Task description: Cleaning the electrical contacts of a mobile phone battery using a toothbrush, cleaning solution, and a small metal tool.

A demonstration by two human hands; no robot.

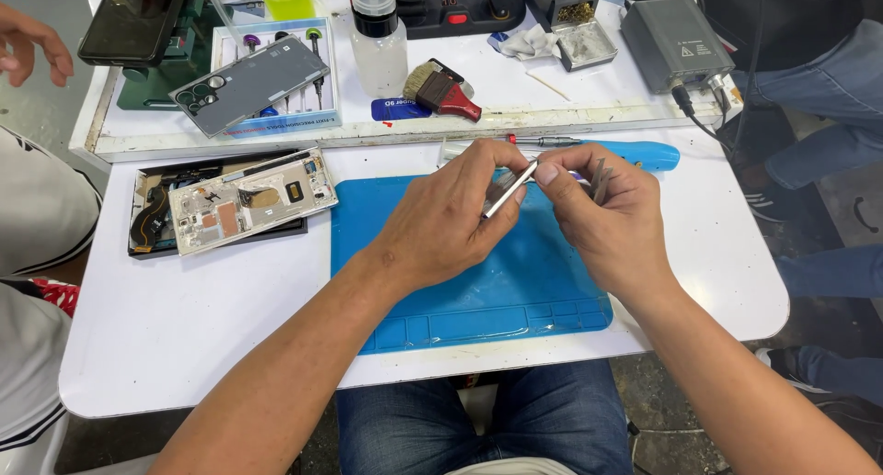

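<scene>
We are pinching a slim metal tool (511,188) between our left hand (441,225) and right hand (607,219), holding it above the blue mat (478,291). An opened phone frame (250,199) is lying to the left on the white surface (184,328), well apart.

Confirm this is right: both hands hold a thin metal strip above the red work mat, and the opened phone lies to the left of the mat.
Not quite: the work mat is blue, not red. The head view shows it. The rest holds: the left hand and right hand hold the thin metal strip above it, and the opened phone lies left of the mat.
</scene>
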